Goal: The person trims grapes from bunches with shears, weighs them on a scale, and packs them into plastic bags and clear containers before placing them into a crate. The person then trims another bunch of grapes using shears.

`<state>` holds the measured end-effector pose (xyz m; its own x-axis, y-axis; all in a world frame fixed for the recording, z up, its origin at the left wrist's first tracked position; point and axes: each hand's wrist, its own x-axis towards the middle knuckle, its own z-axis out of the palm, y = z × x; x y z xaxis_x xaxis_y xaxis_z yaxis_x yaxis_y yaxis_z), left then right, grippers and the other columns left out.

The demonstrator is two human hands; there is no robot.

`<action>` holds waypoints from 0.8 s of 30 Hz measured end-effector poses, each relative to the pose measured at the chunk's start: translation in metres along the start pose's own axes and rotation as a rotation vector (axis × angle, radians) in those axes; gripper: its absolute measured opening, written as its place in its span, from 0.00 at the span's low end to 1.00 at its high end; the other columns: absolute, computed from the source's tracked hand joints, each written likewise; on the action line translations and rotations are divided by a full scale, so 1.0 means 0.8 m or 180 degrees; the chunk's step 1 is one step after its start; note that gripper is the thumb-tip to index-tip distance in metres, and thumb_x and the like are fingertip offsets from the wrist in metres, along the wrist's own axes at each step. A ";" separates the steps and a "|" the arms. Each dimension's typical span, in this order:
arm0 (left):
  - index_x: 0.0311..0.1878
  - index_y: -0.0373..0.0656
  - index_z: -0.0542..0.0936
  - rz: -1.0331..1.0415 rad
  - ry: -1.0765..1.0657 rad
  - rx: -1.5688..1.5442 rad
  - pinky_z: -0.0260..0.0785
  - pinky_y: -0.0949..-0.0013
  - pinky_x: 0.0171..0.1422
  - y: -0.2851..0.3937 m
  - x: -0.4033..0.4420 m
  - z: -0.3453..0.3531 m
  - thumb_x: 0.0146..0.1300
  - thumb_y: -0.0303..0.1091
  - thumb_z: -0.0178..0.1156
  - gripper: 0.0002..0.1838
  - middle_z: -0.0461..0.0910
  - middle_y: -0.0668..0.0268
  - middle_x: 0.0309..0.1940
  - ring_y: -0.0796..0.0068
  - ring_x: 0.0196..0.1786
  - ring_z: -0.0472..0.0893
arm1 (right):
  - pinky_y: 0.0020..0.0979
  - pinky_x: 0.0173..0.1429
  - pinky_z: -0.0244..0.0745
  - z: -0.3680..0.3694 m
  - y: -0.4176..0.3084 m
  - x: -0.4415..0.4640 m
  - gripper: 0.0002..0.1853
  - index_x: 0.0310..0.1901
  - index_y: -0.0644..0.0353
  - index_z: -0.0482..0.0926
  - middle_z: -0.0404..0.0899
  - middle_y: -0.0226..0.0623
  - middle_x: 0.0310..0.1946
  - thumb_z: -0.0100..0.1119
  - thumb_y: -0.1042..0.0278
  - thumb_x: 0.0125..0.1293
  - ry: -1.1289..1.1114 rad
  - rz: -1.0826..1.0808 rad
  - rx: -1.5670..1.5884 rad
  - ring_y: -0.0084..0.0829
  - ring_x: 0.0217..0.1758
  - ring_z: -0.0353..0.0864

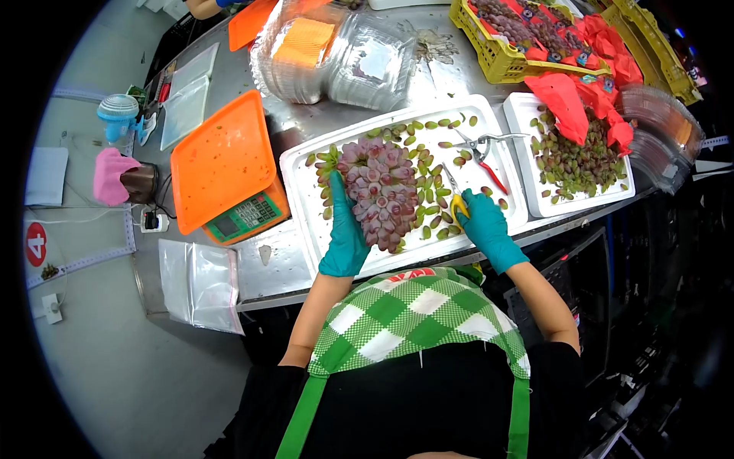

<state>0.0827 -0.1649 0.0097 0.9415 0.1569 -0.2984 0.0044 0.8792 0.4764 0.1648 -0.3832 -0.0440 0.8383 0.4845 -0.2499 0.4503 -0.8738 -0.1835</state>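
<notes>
A large bunch of reddish-purple grapes (378,191) lies on the white tray (306,222). My left hand (344,233), in a teal glove, is wrapped against the bunch's left side, the fingers partly hidden beneath it. To the right of the bunch, my gloved right hand (485,226) grips small scissors by their yellow handles (459,206), with the thin blades pointing up and left. Loose greenish-red grapes (434,210) are scattered around the bunch. Beyond my right hand, red-handled pruning shears (489,170) rest on the same tray.
An orange-topped scale (225,164) stands left of the tray, clear plastic containers (371,61) behind it. To the right are a white tray of loose grapes (573,164) and a yellow crate (505,61). Plastic bags (199,279) lie at the table's front left edge.
</notes>
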 end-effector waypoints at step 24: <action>0.61 0.42 0.58 0.0173 0.0372 0.0802 0.61 0.65 0.61 -0.007 0.006 0.036 0.63 0.52 0.44 0.29 0.64 0.61 0.57 0.68 0.57 0.67 | 0.26 0.61 0.58 -0.046 -0.123 0.034 0.27 0.61 0.62 0.56 0.62 0.41 0.57 0.41 0.54 0.66 0.0396 -0.0409 0.5651 0.29 0.58 0.63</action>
<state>0.0972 -0.1823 0.0293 0.8975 0.2643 -0.3531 0.0525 0.7308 0.6806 0.1551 -0.2857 0.0023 0.8819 0.4603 -0.1020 -0.2602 0.2948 -0.9194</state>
